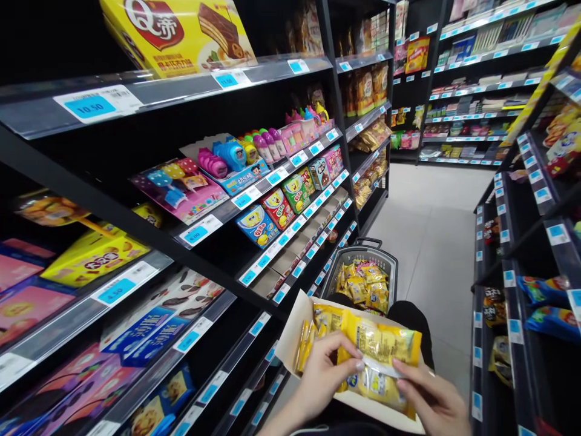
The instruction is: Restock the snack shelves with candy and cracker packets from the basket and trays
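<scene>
A yellow snack packet with a pale seam (pixel 385 348) is stretched between my two hands. My left hand (pixel 324 372) is closed, with thumb and fingertips pinching the packet near its middle seam. At the packet's right side, my right hand (pixel 431 393) pinches it between thumb and fingers. Beneath lies an open white cardboard box (pixel 290 330), resting about my lap, with more yellow packets (pixel 324 318) standing in its left part. The packet in my hands covers much of the box's inside.
Beyond my knees a grey shopping basket (pixel 394 272) on the floor holds many yellow packets (pixel 363 281). Black shelving with price tags (pixel 272 239) runs along the left, bearing small boxes and toys. Another shelf (pixel 499 290) stands close on the right. Grey floor (pixel 417 212) stretches between them.
</scene>
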`<state>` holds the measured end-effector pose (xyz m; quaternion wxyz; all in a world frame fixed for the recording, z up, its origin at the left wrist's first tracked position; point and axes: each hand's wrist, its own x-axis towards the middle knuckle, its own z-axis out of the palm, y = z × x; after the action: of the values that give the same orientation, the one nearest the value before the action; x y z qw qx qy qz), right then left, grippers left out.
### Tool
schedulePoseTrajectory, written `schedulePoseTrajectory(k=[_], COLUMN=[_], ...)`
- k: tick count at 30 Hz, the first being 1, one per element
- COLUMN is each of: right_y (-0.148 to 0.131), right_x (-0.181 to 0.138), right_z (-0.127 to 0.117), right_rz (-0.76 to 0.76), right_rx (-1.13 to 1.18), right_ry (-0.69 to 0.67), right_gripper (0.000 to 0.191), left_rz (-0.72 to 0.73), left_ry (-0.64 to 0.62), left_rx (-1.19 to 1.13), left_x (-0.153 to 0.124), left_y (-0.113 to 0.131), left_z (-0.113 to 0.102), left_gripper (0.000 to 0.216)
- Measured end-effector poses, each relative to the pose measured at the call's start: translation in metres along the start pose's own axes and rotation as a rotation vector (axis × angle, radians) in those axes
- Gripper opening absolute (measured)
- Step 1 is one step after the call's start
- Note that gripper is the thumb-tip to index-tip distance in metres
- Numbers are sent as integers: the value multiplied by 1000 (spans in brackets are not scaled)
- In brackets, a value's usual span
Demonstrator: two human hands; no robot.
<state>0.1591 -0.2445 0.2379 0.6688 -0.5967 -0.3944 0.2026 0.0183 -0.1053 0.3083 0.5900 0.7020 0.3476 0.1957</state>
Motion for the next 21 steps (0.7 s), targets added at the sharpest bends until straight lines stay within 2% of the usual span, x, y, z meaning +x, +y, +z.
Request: schedulePoseTrajectory(k=[3, 7, 11, 16, 19, 21], right_y=[1, 0, 0, 2, 0, -2], right_x=[2, 1, -1, -7, -9, -8], right_z=[-1, 6, 13, 9, 7, 7], right_rz=[-68, -37, 54, 234, 350, 388], right_rx=[-66, -184, -224, -139, -87, -65], right_ry=[-23, 36, 39, 81, 98, 121], right_gripper=[19, 12, 20, 23, 27, 30], left_rz=[5, 12, -19, -110, -72, -63], left_ry=[-5, -28, 8, 64, 59, 60], left_rx=[51, 60, -23, -134, -166, -244], left_x=[-1, 0, 3, 4, 5, 6], left_y=[-3, -8, -13, -11, -12, -16], left_z=[1, 5, 7, 6, 11, 13], left_gripper=[16, 18, 26, 29, 27, 36])
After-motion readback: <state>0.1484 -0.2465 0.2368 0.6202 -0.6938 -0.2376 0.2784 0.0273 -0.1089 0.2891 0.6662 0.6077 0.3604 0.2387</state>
